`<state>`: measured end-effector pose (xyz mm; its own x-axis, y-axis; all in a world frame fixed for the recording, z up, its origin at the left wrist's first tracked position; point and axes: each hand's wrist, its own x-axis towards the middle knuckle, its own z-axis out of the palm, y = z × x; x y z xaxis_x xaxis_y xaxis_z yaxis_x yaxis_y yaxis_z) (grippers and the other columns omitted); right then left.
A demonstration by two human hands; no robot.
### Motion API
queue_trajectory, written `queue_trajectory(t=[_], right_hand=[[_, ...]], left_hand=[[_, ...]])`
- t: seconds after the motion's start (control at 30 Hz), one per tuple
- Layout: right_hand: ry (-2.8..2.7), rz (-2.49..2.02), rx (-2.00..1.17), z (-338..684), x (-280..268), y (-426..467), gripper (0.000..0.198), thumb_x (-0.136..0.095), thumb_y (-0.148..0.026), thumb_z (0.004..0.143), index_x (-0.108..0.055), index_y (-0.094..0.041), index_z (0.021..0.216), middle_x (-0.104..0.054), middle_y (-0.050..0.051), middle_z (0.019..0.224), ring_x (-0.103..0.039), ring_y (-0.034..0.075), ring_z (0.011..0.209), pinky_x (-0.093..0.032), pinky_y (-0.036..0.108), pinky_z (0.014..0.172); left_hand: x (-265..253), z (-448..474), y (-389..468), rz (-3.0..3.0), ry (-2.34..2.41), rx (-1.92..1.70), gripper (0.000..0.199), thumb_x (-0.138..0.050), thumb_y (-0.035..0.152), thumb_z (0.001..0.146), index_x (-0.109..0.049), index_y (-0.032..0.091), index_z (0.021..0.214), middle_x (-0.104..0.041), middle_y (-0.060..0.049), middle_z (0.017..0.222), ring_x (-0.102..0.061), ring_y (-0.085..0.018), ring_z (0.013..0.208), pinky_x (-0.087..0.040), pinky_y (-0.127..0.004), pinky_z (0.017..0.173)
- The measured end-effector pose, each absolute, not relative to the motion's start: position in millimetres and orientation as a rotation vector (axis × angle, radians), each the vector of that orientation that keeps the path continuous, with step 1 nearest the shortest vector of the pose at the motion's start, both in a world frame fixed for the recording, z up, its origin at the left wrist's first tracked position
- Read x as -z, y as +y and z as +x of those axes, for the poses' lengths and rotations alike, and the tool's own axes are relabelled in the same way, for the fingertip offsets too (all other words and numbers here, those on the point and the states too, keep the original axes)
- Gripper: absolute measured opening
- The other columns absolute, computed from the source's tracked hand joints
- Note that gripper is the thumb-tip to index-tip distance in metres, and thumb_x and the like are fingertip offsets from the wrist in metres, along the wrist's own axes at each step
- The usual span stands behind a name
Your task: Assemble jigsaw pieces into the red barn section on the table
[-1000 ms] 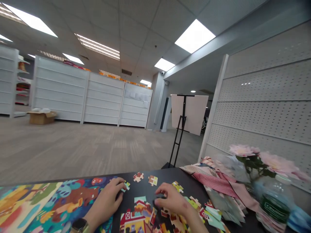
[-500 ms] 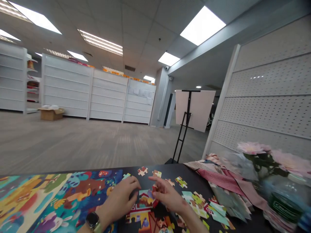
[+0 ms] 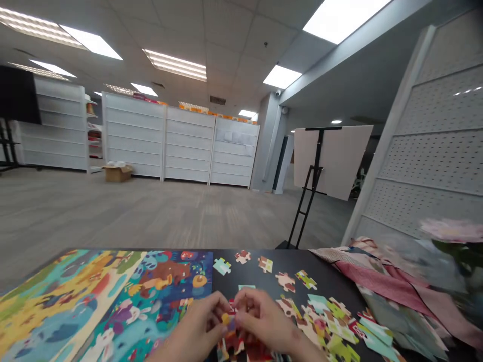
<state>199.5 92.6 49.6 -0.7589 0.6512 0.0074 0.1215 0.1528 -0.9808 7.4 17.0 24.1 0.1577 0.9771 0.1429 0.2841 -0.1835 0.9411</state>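
Low in the centre, my left hand (image 3: 206,322) and my right hand (image 3: 260,319) almost meet, with thumbs and fingertips drawn together. Between them is a colourful jigsaw piece (image 3: 231,323) with yellow, purple and red on it, partly covered by my fingers. Both hands grip it at its edges. Joined puzzle pieces (image 3: 230,348) lie on the black table just below, mostly hidden by my hands. Beyond my fingertips lie loose pieces, among them a pale green one (image 3: 222,266) and a brown and cream one (image 3: 265,264).
Left of my hands lies a bright illustrated puzzle picture (image 3: 113,301). A pile of loose pieces (image 3: 332,319) spreads to the right, beside pink and grey cloth (image 3: 400,296) and blurred flowers (image 3: 453,231). An easel with a board (image 3: 332,161) stands beyond the black table (image 3: 298,256).
My hands have come together, and the right forefinger, stretched out before, is now curled in to the piece. The view has swung left, uncovering the loose pieces at the back.
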Motion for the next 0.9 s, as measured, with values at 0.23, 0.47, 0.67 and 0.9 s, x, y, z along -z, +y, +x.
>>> queue_trajectory(t=[0.23,0.47,0.67,0.9], right_hand=[[-1.879,-0.767,-1.358,222,-56,117,0.032,-0.064,-0.051,0.089,-0.059,-0.021,0.094,-0.062,-0.003,0.067,-0.058,0.014,0.06,-0.044,0.028,0.062],[-1.934,-0.773,-1.341,215,-53,111,0.024,-0.067,-0.042,0.086,-0.062,-0.02,0.091,-0.06,-0.004,0.066,-0.053,0.013,0.057,-0.041,0.026,0.058],[-1.862,-0.738,-1.351,220,-49,118,0.022,-0.067,-0.04,0.085,-0.061,-0.02,0.091,-0.062,-0.005,0.065,-0.056,0.012,0.054,-0.043,0.026,0.058],[-1.603,-0.82,-1.108,239,-66,132,0.03,-0.069,-0.05,0.079,-0.06,-0.021,0.08,-0.06,-0.004,0.06,-0.053,0.012,0.05,-0.043,0.026,0.052]], left_hand=[[-11,3,8,2.035,1.457,-0.872,0.032,-0.055,0.024,0.093,-0.062,0.032,0.123,-0.066,-0.003,0.127,-0.06,-0.025,0.117,-0.046,-0.037,0.103],[-26,17,9,2.185,1.556,-0.723,0.026,-0.058,0.016,0.089,-0.065,0.028,0.111,-0.067,-0.007,0.115,-0.063,-0.026,0.109,-0.052,-0.037,0.094],[-30,20,9,2.388,1.505,-0.642,0.018,-0.058,0.016,0.088,-0.068,0.028,0.094,-0.068,-0.004,0.109,-0.063,-0.024,0.101,-0.052,-0.033,0.085],[10,-4,23,2.706,1.326,-0.562,0.02,-0.069,0.035,0.088,-0.074,0.036,0.107,-0.073,-0.003,0.114,-0.069,-0.026,0.098,-0.054,-0.031,0.079]])
